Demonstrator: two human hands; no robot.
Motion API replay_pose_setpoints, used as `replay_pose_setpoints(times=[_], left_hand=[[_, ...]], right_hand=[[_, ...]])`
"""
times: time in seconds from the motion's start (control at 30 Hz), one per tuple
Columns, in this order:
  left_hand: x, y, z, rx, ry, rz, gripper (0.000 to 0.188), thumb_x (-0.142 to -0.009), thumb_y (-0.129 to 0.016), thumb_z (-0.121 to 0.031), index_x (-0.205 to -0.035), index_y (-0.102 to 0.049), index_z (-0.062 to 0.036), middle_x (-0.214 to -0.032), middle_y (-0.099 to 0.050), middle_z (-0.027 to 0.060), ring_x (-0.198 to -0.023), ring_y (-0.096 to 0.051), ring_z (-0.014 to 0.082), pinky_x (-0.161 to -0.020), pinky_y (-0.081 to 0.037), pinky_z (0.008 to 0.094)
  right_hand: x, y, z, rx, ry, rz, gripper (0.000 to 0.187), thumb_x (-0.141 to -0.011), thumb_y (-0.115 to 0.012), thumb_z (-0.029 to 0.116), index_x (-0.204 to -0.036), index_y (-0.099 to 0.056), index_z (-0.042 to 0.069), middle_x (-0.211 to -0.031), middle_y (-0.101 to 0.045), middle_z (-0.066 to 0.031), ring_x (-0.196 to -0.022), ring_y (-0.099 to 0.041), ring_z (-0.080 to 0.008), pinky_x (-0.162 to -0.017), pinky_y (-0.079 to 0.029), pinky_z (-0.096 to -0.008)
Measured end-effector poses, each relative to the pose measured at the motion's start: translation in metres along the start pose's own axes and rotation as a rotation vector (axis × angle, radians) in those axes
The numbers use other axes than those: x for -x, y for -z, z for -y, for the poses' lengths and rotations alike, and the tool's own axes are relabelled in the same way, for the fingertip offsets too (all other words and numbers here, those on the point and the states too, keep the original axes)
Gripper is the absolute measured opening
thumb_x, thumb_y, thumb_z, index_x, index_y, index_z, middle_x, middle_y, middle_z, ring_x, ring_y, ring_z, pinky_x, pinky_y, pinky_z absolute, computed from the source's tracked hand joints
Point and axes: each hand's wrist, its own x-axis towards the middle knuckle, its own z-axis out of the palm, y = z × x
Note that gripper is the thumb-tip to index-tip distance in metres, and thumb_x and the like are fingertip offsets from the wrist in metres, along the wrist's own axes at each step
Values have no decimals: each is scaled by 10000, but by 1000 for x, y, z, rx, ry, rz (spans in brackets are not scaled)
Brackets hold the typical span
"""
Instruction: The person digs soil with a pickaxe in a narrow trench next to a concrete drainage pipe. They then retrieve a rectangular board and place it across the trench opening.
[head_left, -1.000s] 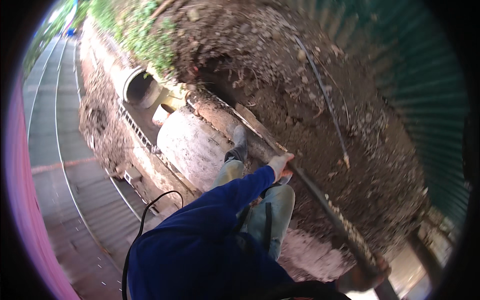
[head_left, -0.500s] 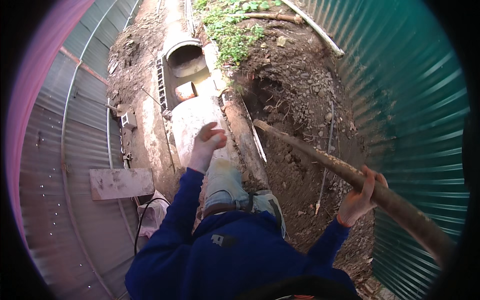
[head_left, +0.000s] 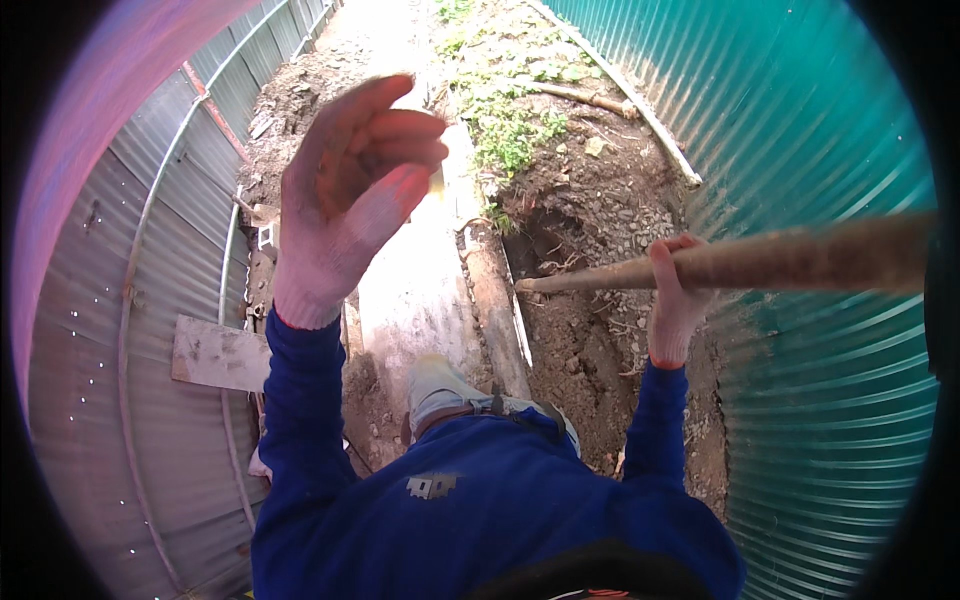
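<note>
1. Change: the left hand (head_left: 345, 190), in a white knit glove, now sits high and close to the camera, blurred, whereas half a second ago it hovered lower over the pale concrete. Its fingers are loosely spread and curled, holding nothing.
2. The right hand (head_left: 677, 290), also gloved, stays wrapped around the long wooden pole (head_left: 760, 262), as it was half a second ago. The pole now runs nearly level, its near end passing out to the right of that hand and its far tip pointing left over the dug hole (head_left: 545, 235).
3. Judging by this, the pole rests on one hand alone, so the work with it looks paused or in mid-swing.
4. Ground: below the left hand lies a pale concrete strip (head_left: 415, 290) with a rounded pipe-like edge (head_left: 495, 310); left of the right hand is loose brown soil (head_left: 590, 340) with stones and roots.
5. Surroundings: a teal corrugated metal fence (head_left: 830, 400) stands right of the right hand, a grey corrugated fence (head_left: 120, 380) with a wooden board (head_left: 220, 352) left of the left hand, and green weeds (head_left: 510, 130) beyond.
</note>
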Motion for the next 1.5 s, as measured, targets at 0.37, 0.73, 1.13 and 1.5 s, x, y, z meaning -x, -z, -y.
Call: replay_pose_setpoints(times=[0.37,0.73,1.13,1.5], left_hand=[[34,-65,-150,-201,-503,-225,909,-949,-694,-533,-1564,-362,46,-1463,-544,286,-1229,-651,355,-975,-569,446],[267,-27,-276,-524,-599,-764,450,-976,-598,-190,-1297,-633,124,-1262,-648,306,-1065,-656,354,-964,-534,465],[385,20,-224,-1429,113,-1971,357,-950,-733,-341,-885,-699,8,-928,-668,101,-921,-639,245,-876,-533,390],[388,221,-158,-1215,187,-1936,279,-929,-706,-337,-781,-614,-119,-765,-556,43,-727,-571,209,-693,-478,359]], right_hand=[[66,-73,-10,93,368,456,511,-755,-943,144,-1156,-646,34,-984,-745,-140,-836,-749,-269,-773,-623,-390],[195,-77,-22,-288,430,1249,513,-750,-879,163,-1181,-605,117,-1094,-662,-117,-1044,-676,-357,-934,-550,-469],[250,-110,-184,264,36,1856,618,-866,-781,315,-1400,-610,56,-1438,-602,-174,-1375,-553,-391,-1148,-457,-476],[289,-188,-363,1127,-736,1427,576,-916,-756,344,-1372,-640,13,-1193,-755,-210,-1078,-749,-308,-897,-604,-430]])
